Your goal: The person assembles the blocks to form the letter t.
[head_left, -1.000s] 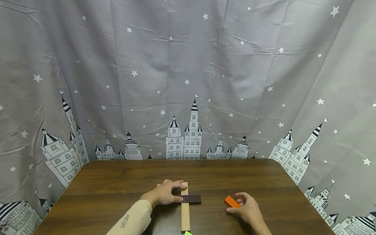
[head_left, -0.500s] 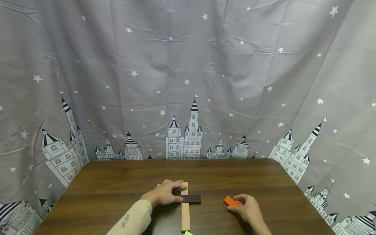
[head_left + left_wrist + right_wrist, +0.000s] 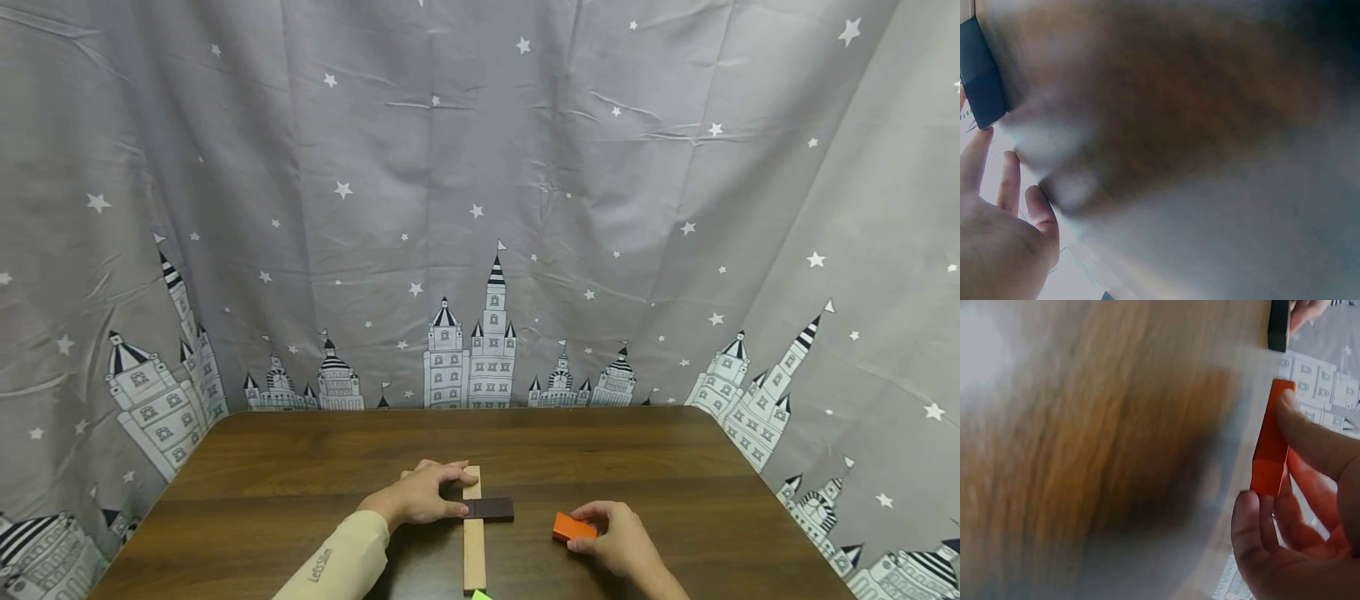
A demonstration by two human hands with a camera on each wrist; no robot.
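In the head view, a dark brown rectangular block (image 3: 495, 509) lies across a light wooden strip (image 3: 474, 554), which shows both beyond and below it. My left hand (image 3: 420, 496) rests at their left side, its thumb touching the dark block's left end and its index fingertip at the strip's far end. The left wrist view shows fingers of that hand extended near a dark block (image 3: 984, 72). To the right, my right hand (image 3: 618, 537) pinches an orange rectangular block (image 3: 573, 527) between thumb and fingers. Its long face appears in the right wrist view, with the thumb along it.
A bright green piece (image 3: 480, 595) peeks in at the bottom edge, by the strip's near end. The brown wooden table (image 3: 300, 467) has rounded far corners. Behind it hangs a grey curtain (image 3: 480, 167) printed with castles and stars.
My right hand has carried the orange block left, nearer the dark block, and turned it so its long side lies more crosswise. The left hand and the laid blocks stay put.
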